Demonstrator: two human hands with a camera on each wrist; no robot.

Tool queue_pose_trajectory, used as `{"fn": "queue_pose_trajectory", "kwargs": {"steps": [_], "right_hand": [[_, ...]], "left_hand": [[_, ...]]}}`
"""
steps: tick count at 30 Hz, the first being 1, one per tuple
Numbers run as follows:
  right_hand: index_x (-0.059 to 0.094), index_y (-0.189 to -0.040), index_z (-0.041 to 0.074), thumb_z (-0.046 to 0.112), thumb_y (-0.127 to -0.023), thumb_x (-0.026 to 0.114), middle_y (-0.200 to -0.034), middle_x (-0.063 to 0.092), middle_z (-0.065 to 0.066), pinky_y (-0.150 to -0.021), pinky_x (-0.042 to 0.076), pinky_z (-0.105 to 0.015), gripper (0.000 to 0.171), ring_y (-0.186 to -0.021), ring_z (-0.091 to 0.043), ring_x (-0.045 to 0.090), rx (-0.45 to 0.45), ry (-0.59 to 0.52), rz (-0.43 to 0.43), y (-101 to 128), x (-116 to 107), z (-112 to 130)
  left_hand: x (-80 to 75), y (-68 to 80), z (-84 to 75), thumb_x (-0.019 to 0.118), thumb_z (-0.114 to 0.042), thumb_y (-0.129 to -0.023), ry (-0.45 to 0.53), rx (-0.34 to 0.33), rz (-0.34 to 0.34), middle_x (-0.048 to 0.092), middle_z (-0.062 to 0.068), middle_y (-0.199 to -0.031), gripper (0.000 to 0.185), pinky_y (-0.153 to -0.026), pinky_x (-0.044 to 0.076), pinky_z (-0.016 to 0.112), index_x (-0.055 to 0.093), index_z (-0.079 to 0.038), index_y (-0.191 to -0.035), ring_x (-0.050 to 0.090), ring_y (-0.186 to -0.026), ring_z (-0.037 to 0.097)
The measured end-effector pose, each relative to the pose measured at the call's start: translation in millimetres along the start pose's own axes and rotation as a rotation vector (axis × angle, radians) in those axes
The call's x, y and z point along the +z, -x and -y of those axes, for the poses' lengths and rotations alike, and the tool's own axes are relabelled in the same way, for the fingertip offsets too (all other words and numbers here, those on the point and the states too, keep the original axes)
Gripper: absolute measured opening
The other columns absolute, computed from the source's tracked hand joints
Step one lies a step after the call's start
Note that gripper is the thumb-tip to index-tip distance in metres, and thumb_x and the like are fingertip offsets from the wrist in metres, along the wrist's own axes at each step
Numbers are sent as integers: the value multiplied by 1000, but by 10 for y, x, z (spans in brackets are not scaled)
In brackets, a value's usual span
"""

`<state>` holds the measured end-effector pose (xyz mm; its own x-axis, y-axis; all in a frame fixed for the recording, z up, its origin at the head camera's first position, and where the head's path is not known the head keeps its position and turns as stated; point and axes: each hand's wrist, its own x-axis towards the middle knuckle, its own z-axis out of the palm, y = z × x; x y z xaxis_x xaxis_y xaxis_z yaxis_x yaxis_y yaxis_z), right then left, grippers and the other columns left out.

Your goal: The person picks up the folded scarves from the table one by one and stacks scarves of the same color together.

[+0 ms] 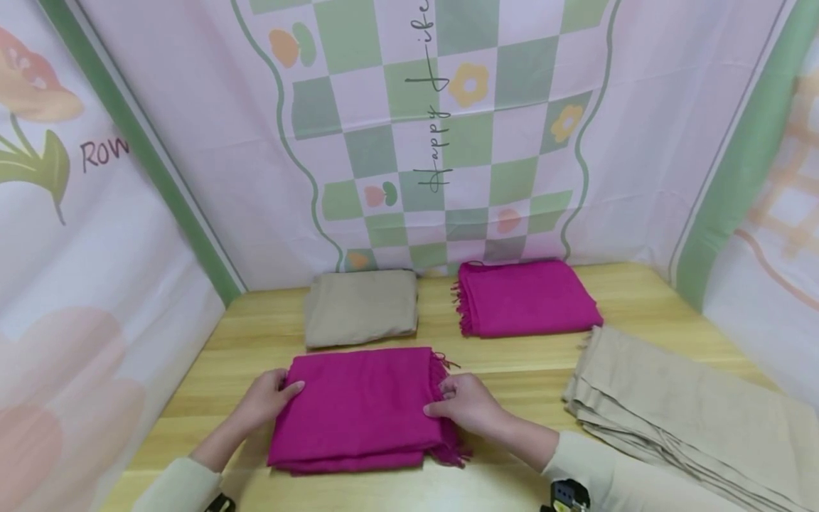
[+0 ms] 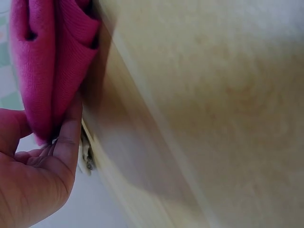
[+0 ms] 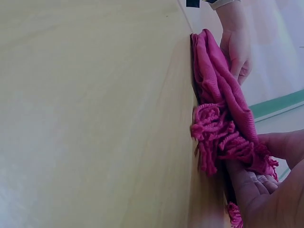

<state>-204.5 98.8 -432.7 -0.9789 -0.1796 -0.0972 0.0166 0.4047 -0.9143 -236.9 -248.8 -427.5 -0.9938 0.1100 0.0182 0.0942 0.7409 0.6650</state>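
Observation:
A folded magenta scarf (image 1: 361, 409) with fringe along its right side lies at the front middle of the wooden table. My left hand (image 1: 265, 400) grips its left edge, thumb on top. In the left wrist view, that hand (image 2: 40, 178) has its fingers under the folded layers (image 2: 40, 71). On the fringed side, my right hand (image 1: 470, 407) pinches the scarf between thumb and fingers. The right wrist view has the fingers of this hand (image 3: 266, 192) beneath the fringe (image 3: 213, 128), close over the tabletop.
Behind the scarf sits a folded beige cloth (image 1: 361, 306). A second folded magenta scarf (image 1: 527, 297) lies at the back right, its fringe facing left. At the right, a larger layered beige cloth (image 1: 691, 419) reaches past my right sleeve. Patterned fabric walls (image 1: 256, 235) enclose the table (image 1: 211, 384).

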Motion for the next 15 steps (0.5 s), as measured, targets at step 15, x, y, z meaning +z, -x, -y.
{"fn": "queue_pose_trajectory", "kwargs": {"steps": [15], "right_hand": [[57,-66,6,6,-74,79,-56,51,1,-48,41,-23,24,-49,-9,45,-2,11,50,42,-8,-24]], "left_hand": [[22,-55,55,61,-11,-95,35,-19,32,51,3,-70,18,-58,41,32,60,2,-83,47,-64,16]]}}
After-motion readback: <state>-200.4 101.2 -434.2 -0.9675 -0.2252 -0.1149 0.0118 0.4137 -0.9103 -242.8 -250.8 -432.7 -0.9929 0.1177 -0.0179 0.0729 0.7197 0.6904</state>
